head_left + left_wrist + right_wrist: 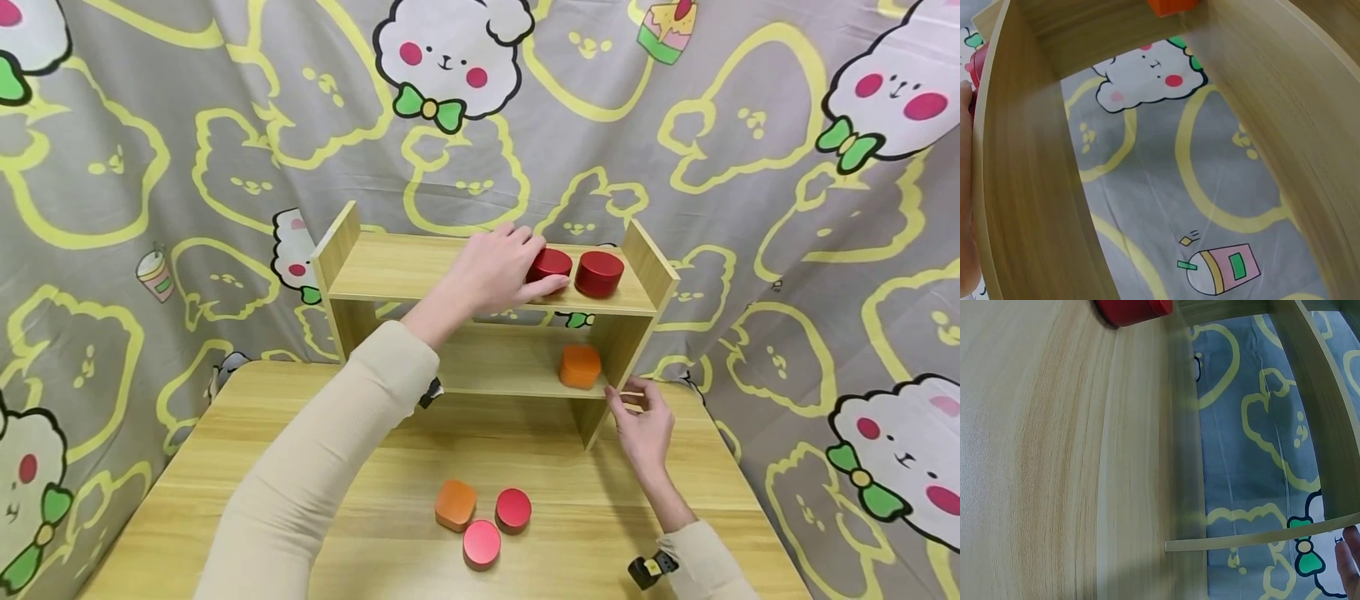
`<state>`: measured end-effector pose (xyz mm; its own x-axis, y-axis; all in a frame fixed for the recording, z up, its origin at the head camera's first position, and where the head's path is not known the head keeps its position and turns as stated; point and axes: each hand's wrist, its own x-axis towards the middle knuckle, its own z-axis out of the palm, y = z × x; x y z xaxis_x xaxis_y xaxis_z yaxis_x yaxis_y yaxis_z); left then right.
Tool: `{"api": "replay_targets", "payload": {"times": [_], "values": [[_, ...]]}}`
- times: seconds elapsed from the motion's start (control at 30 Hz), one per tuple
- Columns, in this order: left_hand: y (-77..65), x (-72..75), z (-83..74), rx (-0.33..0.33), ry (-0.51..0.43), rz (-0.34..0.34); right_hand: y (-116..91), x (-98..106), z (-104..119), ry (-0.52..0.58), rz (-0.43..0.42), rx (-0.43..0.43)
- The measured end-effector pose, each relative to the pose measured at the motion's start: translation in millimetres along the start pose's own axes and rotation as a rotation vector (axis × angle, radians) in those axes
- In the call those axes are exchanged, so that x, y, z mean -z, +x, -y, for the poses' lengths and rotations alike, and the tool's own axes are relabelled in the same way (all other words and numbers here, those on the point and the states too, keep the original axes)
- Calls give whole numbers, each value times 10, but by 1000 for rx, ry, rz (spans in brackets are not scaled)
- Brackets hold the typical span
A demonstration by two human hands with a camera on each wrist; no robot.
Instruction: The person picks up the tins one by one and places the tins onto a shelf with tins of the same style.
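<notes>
On the top shelf (397, 267), the left hand (504, 268) gripped a metallic-red cylindrical tin (553, 261), fingers curled.
A slip could have knocked the matching red tin (599, 274) into the confining wooden side panel (651, 265), which the right hand (643, 429) touched, fingers loosely parted. An orange squarish tin (581, 367) sat below, three tins (482, 544) on the bench (240, 417).

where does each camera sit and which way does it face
Head: on the head, looking forward and down at the wooden shelf and tabletop; both forearms, left hand and right hand show.
Left wrist: on that wrist, facing the curtain between two shelf boards; part of the left hand shows at left.
Right wrist: on that wrist, facing the tabletop and shelf's lower part; fingertips show at right.
Head and left wrist both show the shelved orange box.
</notes>
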<state>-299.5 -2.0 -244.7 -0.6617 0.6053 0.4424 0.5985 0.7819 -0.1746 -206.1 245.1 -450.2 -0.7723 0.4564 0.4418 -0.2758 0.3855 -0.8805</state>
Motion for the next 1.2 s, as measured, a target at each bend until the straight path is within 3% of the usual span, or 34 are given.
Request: {"api": "replay_targets", "payload": {"times": [0.33, 0.47, 0.63, 0.77, 1.03, 1.2], "values": [[-69, 7, 25, 24, 1, -52, 31, -18, -87, -30, -2, 8], [-166, 33, 55, 25, 2, -81, 77, -21, -269, -64, 3, 19], [-353, 61, 100, 21, -35, -97, 87, -6, -329, -54, 12, 29], [-512, 54, 138, 8, -60, -154, 74, -19, -284, -54, 6, 11], [-774, 27, 189, -57, -82, -311, -14, 19, 33, -12, 13, 37], [-902, 40, 207, -98, -62, -366, 9, -7, -85, -3, 0, 14]]}}
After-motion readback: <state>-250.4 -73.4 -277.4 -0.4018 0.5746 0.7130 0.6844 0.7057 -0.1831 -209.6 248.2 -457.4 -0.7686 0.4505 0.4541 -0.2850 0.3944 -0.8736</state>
